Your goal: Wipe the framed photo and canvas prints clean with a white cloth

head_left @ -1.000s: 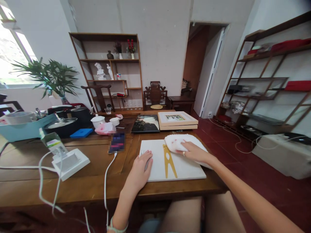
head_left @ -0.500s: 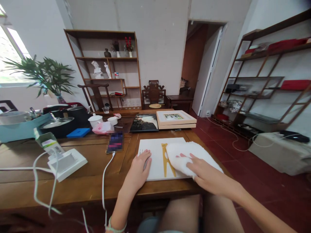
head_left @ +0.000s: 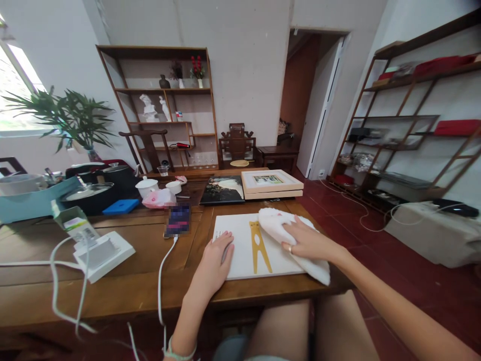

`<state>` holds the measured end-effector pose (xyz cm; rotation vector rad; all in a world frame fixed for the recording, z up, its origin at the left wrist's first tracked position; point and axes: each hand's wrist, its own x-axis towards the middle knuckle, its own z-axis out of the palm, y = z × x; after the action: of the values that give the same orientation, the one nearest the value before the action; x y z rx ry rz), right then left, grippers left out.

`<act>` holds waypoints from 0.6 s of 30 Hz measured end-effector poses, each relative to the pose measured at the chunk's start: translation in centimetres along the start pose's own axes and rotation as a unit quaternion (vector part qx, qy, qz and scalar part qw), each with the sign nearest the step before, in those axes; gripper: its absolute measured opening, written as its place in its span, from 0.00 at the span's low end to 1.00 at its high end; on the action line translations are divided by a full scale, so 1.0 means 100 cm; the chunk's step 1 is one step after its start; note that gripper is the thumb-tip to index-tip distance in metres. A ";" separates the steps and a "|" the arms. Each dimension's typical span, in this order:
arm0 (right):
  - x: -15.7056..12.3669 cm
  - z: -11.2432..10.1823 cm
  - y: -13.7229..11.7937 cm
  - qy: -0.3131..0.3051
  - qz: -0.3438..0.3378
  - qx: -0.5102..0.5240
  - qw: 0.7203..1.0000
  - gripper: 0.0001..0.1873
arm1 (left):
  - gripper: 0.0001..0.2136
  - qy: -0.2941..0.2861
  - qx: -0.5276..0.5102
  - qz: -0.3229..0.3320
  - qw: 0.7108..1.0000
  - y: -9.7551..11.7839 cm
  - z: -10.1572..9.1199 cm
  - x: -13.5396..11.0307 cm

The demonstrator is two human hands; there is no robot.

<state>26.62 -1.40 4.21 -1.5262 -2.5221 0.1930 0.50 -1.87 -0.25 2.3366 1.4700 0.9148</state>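
A white board [head_left: 237, 254] lies flat at the table's front edge, with a gold figure shaped like a clothespin [head_left: 257, 249] on it and small dark print near its left side. My left hand [head_left: 216, 258] rests on the board's left edge, fingers stretched flat over it. Over the right part of the board, my right hand [head_left: 306, 238] grips a bunched white towel [head_left: 271, 223], pressing it down. Part of the towel hangs past the board's lower right corner. The palm side of the right hand is hidden.
Behind the board are a dark picture panel [head_left: 222, 190] and stacked pale frames [head_left: 272, 193]. Leftward lie a phone with a blurred screen [head_left: 178, 220], its white cable [head_left: 161, 281], an opened white box [head_left: 108, 255], a blue box [head_left: 121, 206] and a lidded pan [head_left: 88, 193].
My right hand has moved up and slightly along the board with the towel, whose lower end has swung toward the front edge. My left hand stays in place.
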 end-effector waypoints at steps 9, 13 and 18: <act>0.040 0.021 -0.011 0.032 -0.001 -0.003 0.999 0.26 | 0.15 -0.003 0.003 -0.004 1.000 0.002 -0.002 0.000; 0.001 0.020 -0.037 0.007 -0.120 0.026 0.992 0.27 | 0.15 -0.002 -0.001 0.001 1.000 0.002 -0.002 0.001; -0.049 0.012 -0.064 -0.037 -0.232 0.044 0.971 0.24 | 0.15 -0.009 -0.008 0.013 1.000 0.002 -0.003 0.000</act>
<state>23.08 -8.76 3.95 -0.8753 -2.7990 0.2889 0.47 -1.99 0.04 2.3506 1.4244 0.9074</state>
